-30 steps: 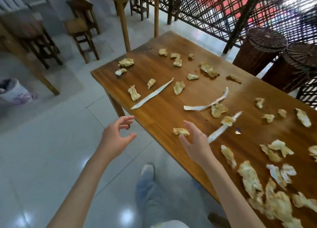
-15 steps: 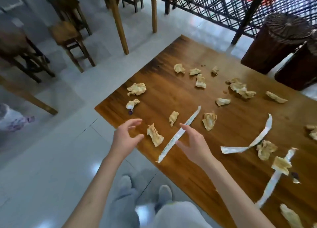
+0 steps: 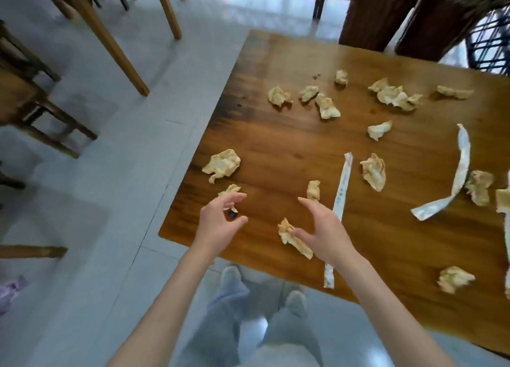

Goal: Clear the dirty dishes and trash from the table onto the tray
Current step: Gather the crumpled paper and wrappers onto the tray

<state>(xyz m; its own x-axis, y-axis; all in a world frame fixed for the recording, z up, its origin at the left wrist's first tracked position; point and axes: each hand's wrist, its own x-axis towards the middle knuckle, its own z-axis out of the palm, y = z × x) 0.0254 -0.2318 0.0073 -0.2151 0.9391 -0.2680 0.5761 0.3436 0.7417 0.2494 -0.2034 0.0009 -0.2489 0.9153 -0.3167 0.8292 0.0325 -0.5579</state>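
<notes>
Bench [image 3: 276, 134] corner now directly below the view; a second ago seen from farther along its near edge, with the heap of wads at right. Means a walk toward the corner end, and a fresh patch of litter within reach.

Left hand [image 3: 218, 226] above the bench corner, grip spread, fingers loosely curved, nothing held. Half a second ago off the bench edge, over the floor. Small wad with a dark speck [image 3: 231, 198] right under its fingertips; contact not certain.

Right hand [image 3: 323, 231] inboard of the corner, grip spread, empty. Flat crumpled wad [image 3: 294, 238] beside its thumb, touching or nearly so. Long paper strip [image 3: 340, 198] just past the hand, partly hidden under the wrist. Small upright wad [image 3: 314, 190] just beyond the fingertips.

Large wad [image 3: 222, 163] farther in from the corner along the left edge, untouched. More wads and a curved strip [image 3: 459, 173] well away from the corner, toward the far and right sides.

No tray in view, no dishes in view. Judged: pickup at the corner about to start, nothing gathered yet, most of the clearing left.
</notes>
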